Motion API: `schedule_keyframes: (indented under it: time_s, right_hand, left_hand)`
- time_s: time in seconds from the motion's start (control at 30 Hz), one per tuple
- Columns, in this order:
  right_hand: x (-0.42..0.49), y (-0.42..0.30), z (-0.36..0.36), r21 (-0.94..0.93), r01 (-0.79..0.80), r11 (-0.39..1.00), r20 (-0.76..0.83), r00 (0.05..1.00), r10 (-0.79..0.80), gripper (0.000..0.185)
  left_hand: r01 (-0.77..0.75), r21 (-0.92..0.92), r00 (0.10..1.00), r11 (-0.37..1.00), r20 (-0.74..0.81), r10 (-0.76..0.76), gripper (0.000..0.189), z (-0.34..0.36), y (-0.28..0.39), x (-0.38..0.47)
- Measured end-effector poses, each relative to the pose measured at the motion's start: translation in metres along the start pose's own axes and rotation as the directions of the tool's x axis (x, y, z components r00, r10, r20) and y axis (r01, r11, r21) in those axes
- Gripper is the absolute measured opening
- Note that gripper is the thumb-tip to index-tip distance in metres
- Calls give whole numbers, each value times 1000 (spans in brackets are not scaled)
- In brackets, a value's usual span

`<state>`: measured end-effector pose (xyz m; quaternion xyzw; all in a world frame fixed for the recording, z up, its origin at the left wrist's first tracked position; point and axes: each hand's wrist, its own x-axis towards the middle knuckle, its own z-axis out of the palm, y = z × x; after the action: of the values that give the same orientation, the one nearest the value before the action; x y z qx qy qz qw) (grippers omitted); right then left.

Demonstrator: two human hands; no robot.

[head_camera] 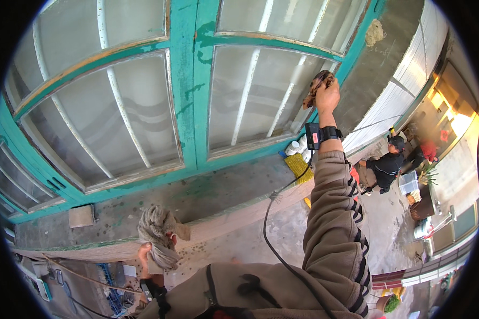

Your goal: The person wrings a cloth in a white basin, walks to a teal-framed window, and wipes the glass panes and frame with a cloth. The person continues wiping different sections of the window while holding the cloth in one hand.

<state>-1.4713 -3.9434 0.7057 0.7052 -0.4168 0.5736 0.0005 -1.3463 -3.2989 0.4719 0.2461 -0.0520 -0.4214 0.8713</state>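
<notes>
My right hand (328, 95) grips a dark patterned cloth (315, 88) and holds it against the right edge of a window pane (259, 95). The pane sits in a turquoise-painted wooden frame (183, 83) with worn, bare-wood edges. White bars (245, 97) with flaking paint stand behind the hazy glass. Lower left, my left hand (144, 257) holds a bunched grey cloth (158, 235) in front of the sill's edge, away from the glass. Part of that hand is hidden by the cloth. A device with a cable (313, 136) is strapped to my right wrist.
On the concrete sill (143, 195) are a flat block (81, 216), white containers (293, 148) and a yellow textured cloth (299, 168). A cable (266, 223) hangs beside my right arm. A person in black (385, 167) crouches at right, with another in red (427, 150) beyond.
</notes>
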Motion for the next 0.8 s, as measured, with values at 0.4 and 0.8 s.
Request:
schedule_keyframes:
  time_s: [0.4, 0.8]
  right_hand:
    - [-40, 55, 37, -66, 85, 994, 66, 995, -81, 27]
    - [-171, 6, 26, 84, -220, 972, 179, 963, 202, 25]
  left_hand:
    - [34, -28, 996, 999, -81, -37, 69, 11, -8, 0]
    - [97, 28, 988, 995, -120, -93, 68, 14, -14, 5]
